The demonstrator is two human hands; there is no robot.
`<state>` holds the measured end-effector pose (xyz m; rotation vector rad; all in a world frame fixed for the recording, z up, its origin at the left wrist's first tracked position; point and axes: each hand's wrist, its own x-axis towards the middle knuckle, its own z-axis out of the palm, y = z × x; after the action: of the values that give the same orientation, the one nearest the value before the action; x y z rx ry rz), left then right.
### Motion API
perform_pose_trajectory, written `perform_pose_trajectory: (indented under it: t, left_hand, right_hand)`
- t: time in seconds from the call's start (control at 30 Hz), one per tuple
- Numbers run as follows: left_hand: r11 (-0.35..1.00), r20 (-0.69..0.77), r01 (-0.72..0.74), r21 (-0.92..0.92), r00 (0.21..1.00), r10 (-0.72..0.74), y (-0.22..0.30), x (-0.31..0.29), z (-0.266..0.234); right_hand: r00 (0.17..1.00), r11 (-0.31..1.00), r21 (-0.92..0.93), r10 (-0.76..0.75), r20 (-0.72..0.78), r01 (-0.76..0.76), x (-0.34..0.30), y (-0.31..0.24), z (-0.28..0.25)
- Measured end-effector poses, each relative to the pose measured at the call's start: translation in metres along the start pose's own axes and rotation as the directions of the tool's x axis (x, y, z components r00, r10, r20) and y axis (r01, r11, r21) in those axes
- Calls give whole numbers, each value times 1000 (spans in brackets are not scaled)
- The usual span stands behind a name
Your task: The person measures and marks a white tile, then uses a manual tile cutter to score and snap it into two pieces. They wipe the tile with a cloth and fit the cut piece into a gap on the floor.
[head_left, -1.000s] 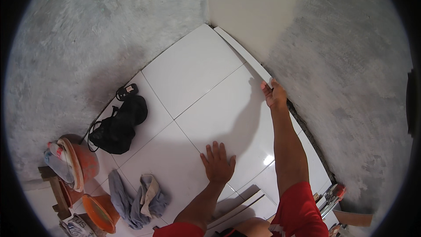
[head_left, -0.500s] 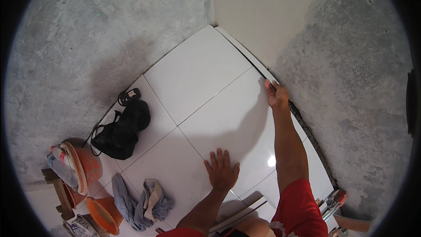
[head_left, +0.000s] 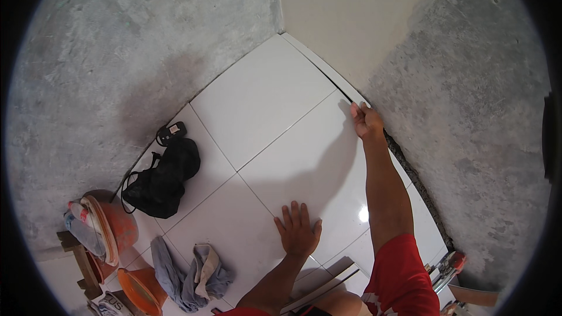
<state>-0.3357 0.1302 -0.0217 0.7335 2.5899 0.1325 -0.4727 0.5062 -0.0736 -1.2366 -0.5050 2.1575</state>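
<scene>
The black bag (head_left: 161,181) lay on the white tiled floor (head_left: 263,102), and well to its right and farther from the person, a narrow white tile strip (head_left: 328,69) ran along the foot of the wall (head_left: 462,99), its far end reaching the corner. The right hand (head_left: 367,122) — right of the bag and somewhat beyond it — had a narrow grip on the strip's near end, thumb and fingers pinched around it; the fingertips under the edge were hidden. A dark gap showed between the strip and the neighbouring floor tile, most plainly close to that hand. Right of the bag and nearer the person, the left hand (head_left: 298,231) was spread wide and flat on the floor, holding nothing — how hard it pressed, I cannot tell. A small black device (head_left: 171,133) lay just beyond the bag; on its near side were a grey-blue cloth (head_left: 175,281) and an orange bucket (head_left: 124,229).
</scene>
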Motion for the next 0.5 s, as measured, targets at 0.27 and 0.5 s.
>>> perform_pose_trajectory:
  t: [0.27, 0.5]
  left_hand:
    - [1000, -34, -21, -23, 999, 21, -1, 1, 6]
    - [1000, -58, -21, -15, 998, 20, -1, 0, 6]
  right_hand:
    - [1000, 999, 42, 25, -18, -24, -11, -4, 8]
    - [973, 919, -383, -165, -160, 93, -29, -6, 22]
